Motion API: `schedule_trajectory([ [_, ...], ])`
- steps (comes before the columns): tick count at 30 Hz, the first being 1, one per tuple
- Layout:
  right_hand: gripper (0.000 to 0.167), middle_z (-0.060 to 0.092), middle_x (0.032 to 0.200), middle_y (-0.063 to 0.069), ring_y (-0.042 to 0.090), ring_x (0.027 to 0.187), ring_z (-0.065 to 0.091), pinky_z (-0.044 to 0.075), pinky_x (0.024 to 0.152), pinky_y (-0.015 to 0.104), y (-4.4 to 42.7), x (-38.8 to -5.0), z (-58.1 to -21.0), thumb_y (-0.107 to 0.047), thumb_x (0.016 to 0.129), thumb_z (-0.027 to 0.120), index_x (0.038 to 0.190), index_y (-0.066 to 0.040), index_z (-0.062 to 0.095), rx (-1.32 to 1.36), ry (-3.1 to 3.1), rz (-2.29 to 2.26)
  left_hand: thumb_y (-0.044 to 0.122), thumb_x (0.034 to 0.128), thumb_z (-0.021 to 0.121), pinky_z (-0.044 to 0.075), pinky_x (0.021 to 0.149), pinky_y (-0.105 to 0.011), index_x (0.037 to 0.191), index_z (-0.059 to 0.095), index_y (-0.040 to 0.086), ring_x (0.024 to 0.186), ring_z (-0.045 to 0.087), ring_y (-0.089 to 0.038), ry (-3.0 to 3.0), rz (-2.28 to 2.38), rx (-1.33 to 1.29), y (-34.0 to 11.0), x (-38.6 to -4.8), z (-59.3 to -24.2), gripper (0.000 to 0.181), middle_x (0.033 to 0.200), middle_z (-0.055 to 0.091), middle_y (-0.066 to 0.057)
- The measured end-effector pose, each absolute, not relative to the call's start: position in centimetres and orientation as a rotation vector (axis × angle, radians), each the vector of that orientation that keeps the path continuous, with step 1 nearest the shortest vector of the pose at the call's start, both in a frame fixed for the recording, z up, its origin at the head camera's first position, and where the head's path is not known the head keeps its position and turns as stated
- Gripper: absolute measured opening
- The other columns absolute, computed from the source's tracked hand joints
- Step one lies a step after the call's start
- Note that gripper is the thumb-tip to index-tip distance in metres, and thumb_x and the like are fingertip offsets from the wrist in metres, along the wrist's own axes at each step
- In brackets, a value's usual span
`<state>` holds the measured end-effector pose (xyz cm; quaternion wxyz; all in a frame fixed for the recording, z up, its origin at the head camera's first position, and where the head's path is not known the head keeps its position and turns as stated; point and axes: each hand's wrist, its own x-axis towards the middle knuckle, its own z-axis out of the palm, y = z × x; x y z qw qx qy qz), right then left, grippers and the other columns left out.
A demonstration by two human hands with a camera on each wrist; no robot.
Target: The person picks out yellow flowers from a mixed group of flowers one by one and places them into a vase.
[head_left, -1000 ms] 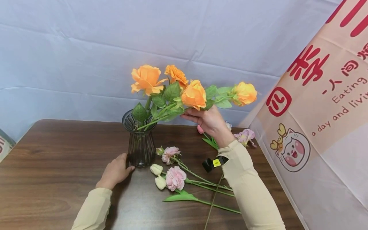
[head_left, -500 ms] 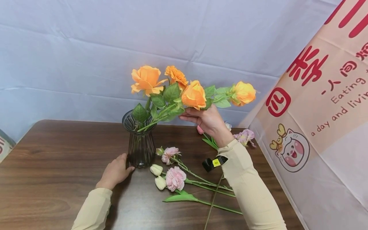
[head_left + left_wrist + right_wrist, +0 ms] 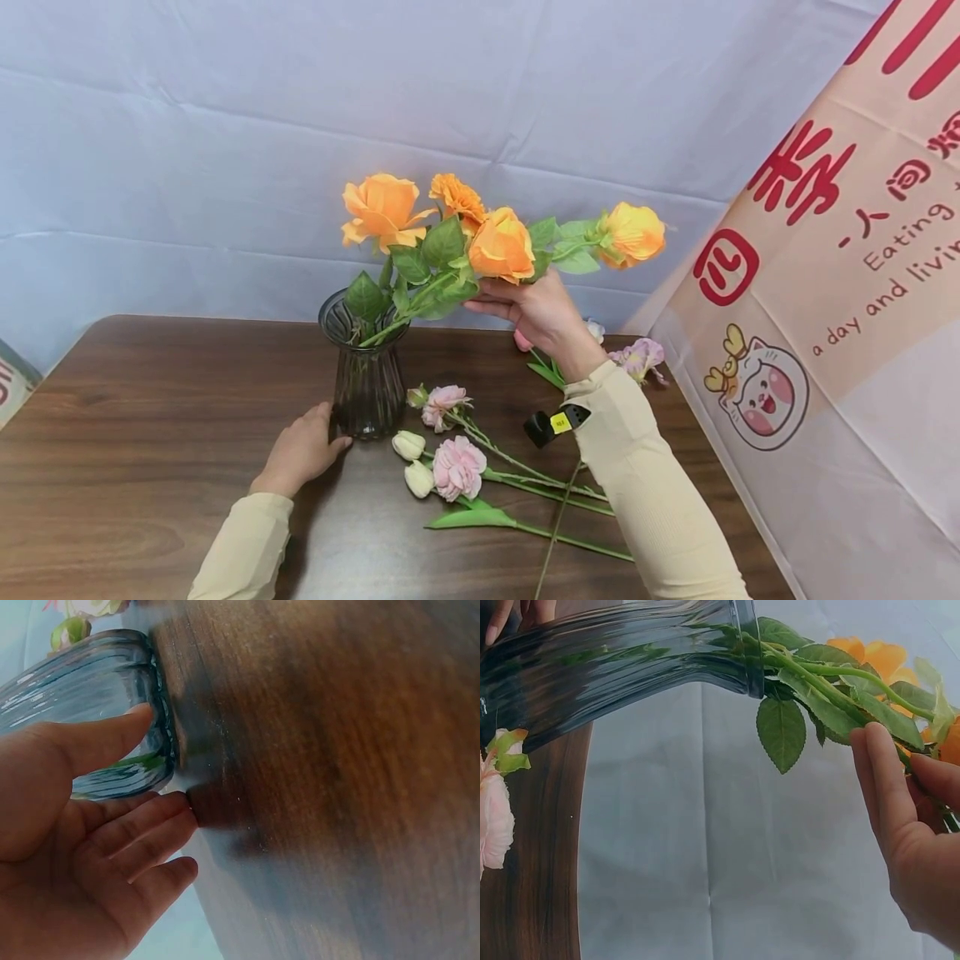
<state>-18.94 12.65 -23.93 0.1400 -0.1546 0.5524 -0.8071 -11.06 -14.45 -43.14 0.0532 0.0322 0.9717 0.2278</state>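
A dark ribbed glass vase (image 3: 369,392) stands upright on the table. Several orange artificial flowers lean out of its mouth, among them a tall rose (image 3: 382,208) and a ruffled bloom (image 3: 457,198). At the vase's foot, my left hand (image 3: 302,448) holds its lower side, thumb in front and fingers behind; the left wrist view shows the thumb (image 3: 112,739) against the glass. My right hand (image 3: 543,312) pinches a rose stem among green leaves (image 3: 817,697), right of the vase's rim. Blossoms and leaves partly hide those fingertips, so which rose they pinch is unclear.
Pink flowers (image 3: 459,468), white tulips (image 3: 408,444) and their long stems lie across the table before the right forearm. A purple flower (image 3: 637,358) lies at the back right. Pale cloth (image 3: 247,150) hangs behind, and a printed banner (image 3: 795,275) borders the right side.
The right hand and the rightmost orange rose have shifted very slightly left. The left hand stays at the vase's foot.
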Motion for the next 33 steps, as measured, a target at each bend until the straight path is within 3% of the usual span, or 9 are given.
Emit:
schedule_trajectory([
  [13, 0.046, 0.049, 0.092, 0.01, 0.019, 0.073, 0.058, 0.052, 0.078, 0.046, 11.8, -19.0, -24.0, 0.022, 0.083, 0.044, 0.123, 0.0, 0.044, -0.426, 1.683, -2.317, 0.022, 0.0852, 0.064, 0.041, 0.085, -0.057, 0.126, 0.036, -0.019, 0.106, 0.046, -0.052, 2.957, 0.7, 0.104, -14.4, -10.9, -43.1, 0.064, 0.122, 0.044, -0.038],
  [22, 0.049, 0.045, 0.084, 0.009, 0.018, 0.071, 0.055, 0.048, 0.081, 0.052, 11.2, -19.0, -24.4, 0.023, 0.083, 0.042, 0.126, 0.0, 0.041, -0.477, 1.76, -2.254, 0.022, 0.0854, 0.064, 0.041, 0.086, -0.057, 0.127, 0.035, -0.019, 0.107, 0.046, -0.051, 2.95, 0.691, 0.1, -14.4, -10.9, -43.2, 0.065, 0.123, 0.043, -0.037],
  [26, 0.054, 0.05, 0.096, 0.011, 0.022, 0.079, 0.06, 0.044, 0.084, 0.057, 10.8, -19.1, -24.6, 0.025, 0.081, 0.039, 0.129, 0.001, 0.04, -0.512, 1.729, -2.252, 0.022, 0.0854, 0.064, 0.04, 0.086, -0.057, 0.127, 0.035, -0.019, 0.107, 0.046, -0.051, 2.95, 0.69, 0.094, -14.4, -10.9, -43.2, 0.065, 0.123, 0.043, -0.037],
  [30, 0.057, 0.049, 0.118, 0.015, 0.03, 0.097, 0.059, 0.044, 0.086, 0.057, 10.5, -19.2, -24.8, 0.026, 0.082, 0.035, 0.133, 0.0, 0.038, -0.545, 1.697, -2.231, 0.022, 0.0855, 0.064, 0.04, 0.087, -0.057, 0.127, 0.035, -0.019, 0.108, 0.045, -0.051, 2.948, 0.686, 0.095, -14.4, -10.8, -43.1, 0.065, 0.124, 0.042, -0.038],
  [33, 0.057, 0.048, 0.121, 0.017, 0.033, 0.098, 0.059, 0.046, 0.084, 0.053, 10.2, -19.3, -25.0, 0.026, 0.083, 0.033, 0.133, 0.001, 0.038, -0.555, 1.696, -2.198, 0.022, 0.0858, 0.063, 0.04, 0.087, -0.057, 0.127, 0.035, -0.02, 0.109, 0.044, -0.051, 2.948, 0.686, 0.1, -14.4, -10.8, -43.0, 0.065, 0.124, 0.042, -0.038],
])
